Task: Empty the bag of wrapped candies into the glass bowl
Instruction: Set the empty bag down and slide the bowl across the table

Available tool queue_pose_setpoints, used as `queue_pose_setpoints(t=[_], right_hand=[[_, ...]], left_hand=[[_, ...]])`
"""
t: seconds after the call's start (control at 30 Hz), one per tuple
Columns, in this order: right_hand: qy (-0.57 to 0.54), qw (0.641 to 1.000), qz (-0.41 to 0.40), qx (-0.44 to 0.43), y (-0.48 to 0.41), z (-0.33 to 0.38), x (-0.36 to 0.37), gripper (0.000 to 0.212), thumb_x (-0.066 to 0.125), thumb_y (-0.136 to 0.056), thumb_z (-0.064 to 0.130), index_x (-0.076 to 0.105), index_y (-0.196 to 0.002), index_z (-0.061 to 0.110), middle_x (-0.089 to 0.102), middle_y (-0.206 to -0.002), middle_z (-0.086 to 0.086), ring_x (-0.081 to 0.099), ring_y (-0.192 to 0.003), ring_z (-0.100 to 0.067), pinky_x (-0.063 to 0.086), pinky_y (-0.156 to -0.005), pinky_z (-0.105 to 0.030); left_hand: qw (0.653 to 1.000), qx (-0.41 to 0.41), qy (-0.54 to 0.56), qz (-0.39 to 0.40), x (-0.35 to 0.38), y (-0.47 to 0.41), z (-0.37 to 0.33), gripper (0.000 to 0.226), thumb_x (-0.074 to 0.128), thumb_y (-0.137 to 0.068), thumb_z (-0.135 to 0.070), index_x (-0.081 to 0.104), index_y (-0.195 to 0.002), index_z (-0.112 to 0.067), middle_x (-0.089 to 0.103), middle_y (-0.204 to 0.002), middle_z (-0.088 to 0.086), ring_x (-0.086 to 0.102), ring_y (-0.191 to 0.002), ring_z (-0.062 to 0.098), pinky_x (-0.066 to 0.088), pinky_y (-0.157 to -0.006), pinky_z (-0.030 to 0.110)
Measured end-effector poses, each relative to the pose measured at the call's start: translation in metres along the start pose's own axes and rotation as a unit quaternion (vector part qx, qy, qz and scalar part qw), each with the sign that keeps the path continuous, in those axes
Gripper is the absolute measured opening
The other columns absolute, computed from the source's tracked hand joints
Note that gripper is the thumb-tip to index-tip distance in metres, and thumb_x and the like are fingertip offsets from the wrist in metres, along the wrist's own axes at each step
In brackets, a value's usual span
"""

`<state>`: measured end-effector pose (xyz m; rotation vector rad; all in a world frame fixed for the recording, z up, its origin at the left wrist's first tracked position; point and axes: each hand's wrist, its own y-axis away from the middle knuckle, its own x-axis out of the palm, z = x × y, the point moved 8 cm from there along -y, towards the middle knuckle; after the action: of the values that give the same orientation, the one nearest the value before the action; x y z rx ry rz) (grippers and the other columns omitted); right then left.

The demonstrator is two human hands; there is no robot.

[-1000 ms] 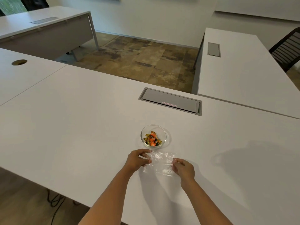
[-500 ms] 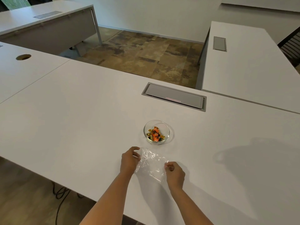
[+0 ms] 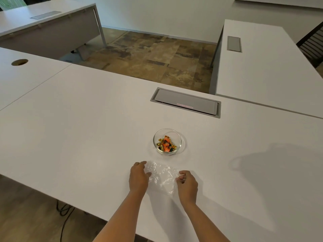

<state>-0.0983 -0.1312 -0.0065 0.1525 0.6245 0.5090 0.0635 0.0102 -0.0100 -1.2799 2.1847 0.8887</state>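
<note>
A small glass bowl (image 3: 176,137) stands on the white table and holds several wrapped candies (image 3: 166,145) in orange, gold and dark green. Just in front of it a clear plastic bag (image 3: 162,177) lies crumpled and flat on the table, with no candy visible inside. My left hand (image 3: 139,177) rests on the bag's left edge, fingers curled over it. My right hand (image 3: 187,182) pinches the bag's right edge between thumb and fingertips.
A grey cable hatch (image 3: 186,102) is set into the table (image 3: 87,128) behind the bag and bowl. A second desk (image 3: 271,67) stands to the right, another desk (image 3: 43,23) at far left, and a dark chair (image 3: 312,44) at the right edge.
Both hands drew the bag a little nearer to me and lower, and it now lies flatter on the table. The bowl and candies stayed put.
</note>
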Motion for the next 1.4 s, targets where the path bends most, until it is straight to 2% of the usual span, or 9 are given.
queue_pose_setpoints(t=[0.17, 0.37, 0.5, 0.6, 0.73, 0.87, 1.0, 1.13, 1.4], right_hand=[[-0.049, 0.997, -0.007, -0.062, -0.015, 0.026, -0.009, 0.035, 0.068, -0.081, 0.004, 0.056, -0.113, 0.014, 0.062, -0.105, -0.006, 0.061, -0.095, -0.023, 0.049, -0.077, -0.024], [-0.003, 0.99, 0.123, -0.076, -0.062, 0.058, 0.006, 0.087, 0.077, -0.075, 0.013, 0.023, -0.143, 0.014, 0.03, -0.148, -0.009, 0.031, -0.136, -0.026, 0.033, -0.112, -0.041], [0.007, 0.983, 0.174, -0.055, -0.082, 0.065, 0.016, 0.101, 0.081, -0.07, 0.02, 0.015, -0.146, 0.015, 0.02, -0.154, -0.008, 0.022, -0.142, -0.026, 0.026, -0.116, -0.046], [0.006, 0.98, 0.191, -0.062, -0.087, 0.069, 0.02, 0.099, 0.083, -0.068, 0.017, 0.02, -0.145, 0.016, 0.024, -0.153, -0.007, 0.026, -0.14, -0.026, 0.03, -0.115, -0.045], [-0.027, 0.973, 0.21, -0.092, -0.086, 0.075, 0.024, 0.089, 0.083, -0.065, 0.006, 0.034, -0.137, 0.019, 0.04, -0.143, -0.006, 0.041, -0.125, -0.017, 0.037, -0.1, -0.03], [-0.063, 0.97, 0.224, -0.068, -0.086, 0.069, 0.03, 0.088, 0.081, -0.067, 0.007, 0.031, -0.137, 0.023, 0.04, -0.144, -0.003, 0.043, -0.115, -0.014, 0.043, -0.099, -0.033], [-0.09, 0.967, 0.236, -0.04, -0.086, 0.064, 0.034, 0.095, 0.082, -0.067, 0.009, 0.025, -0.142, 0.023, 0.033, -0.15, -0.001, 0.041, -0.131, -0.023, 0.044, -0.103, -0.036], [-0.106, 0.966, 0.235, -0.033, -0.086, 0.063, 0.029, 0.095, 0.083, -0.066, 0.01, 0.026, -0.141, 0.024, 0.033, -0.151, -0.001, 0.042, -0.132, -0.023, 0.044, -0.099, -0.031], [-0.126, 0.973, 0.188, -0.05, -0.108, 0.086, -0.034, 0.092, 0.08, -0.07, 0.01, 0.025, -0.142, 0.024, 0.031, -0.152, -0.002, 0.037, -0.136, -0.026, 0.04, -0.106, -0.041]], left_hand=[[0.999, 0.034, 0.018, -0.038, -0.014, -0.011, -0.022, 0.041, 0.059, -0.09, -0.023, 0.054, -0.128, -0.008, 0.058, -0.126, 0.012, 0.055, -0.116, 0.026, 0.046, -0.096, 0.036], [0.992, 0.049, 0.117, -0.016, -0.019, -0.043, -0.071, 0.041, 0.051, -0.094, -0.026, 0.051, -0.13, -0.007, 0.055, -0.133, 0.014, 0.054, -0.119, 0.025, 0.044, -0.099, 0.035], [0.99, 0.038, 0.137, 0.016, -0.01, -0.059, -0.084, 0.046, 0.046, -0.096, -0.032, 0.046, -0.135, -0.009, 0.053, -0.137, 0.015, 0.052, -0.124, 0.027, 0.041, -0.104, 0.038], [0.991, 0.029, 0.129, 0.034, -0.002, -0.066, -0.085, 0.046, 0.04, -0.097, -0.033, 0.044, -0.137, -0.01, 0.052, -0.139, 0.016, 0.05, -0.127, 0.029, 0.039, -0.106, 0.041], [0.99, 0.031, 0.123, 0.056, 0.006, -0.071, -0.086, 0.045, 0.034, -0.099, -0.033, 0.045, -0.136, -0.009, 0.052, -0.139, 0.015, 0.047, -0.129, 0.031, 0.037, -0.107, 0.042], [0.99, 0.013, 0.133, 0.054, 0.009, -0.076, -0.083, 0.042, 0.032, -0.1, -0.031, 0.05, -0.131, -0.01, 0.057, -0.134, 0.014, 0.051, -0.125, 0.031, 0.039, -0.108, 0.044], [0.986, -0.018, 0.162, 0.045, 0.01, -0.08, -0.08, 0.04, 0.034, -0.099, -0.031, 0.054, -0.126, -0.01, 0.062, -0.127, 0.015, 0.054, -0.119, 0.033, 0.042, -0.106, 0.05], [0.986, -0.022, 0.164, 0.032, 0.009, -0.076, -0.087, 0.04, 0.033, -0.098, -0.029, 0.057, -0.124, -0.009, 0.063, -0.125, 0.015, 0.055, -0.118, 0.033, 0.042, -0.106, 0.05], [0.976, 0.036, 0.204, 0.064, 0.01, -0.07, -0.164, 0.038, 0.033, -0.099, -0.023, 0.056, -0.125, -0.008, 0.061, -0.128, 0.017, 0.056, -0.118, 0.033, 0.045, -0.104, 0.051]])
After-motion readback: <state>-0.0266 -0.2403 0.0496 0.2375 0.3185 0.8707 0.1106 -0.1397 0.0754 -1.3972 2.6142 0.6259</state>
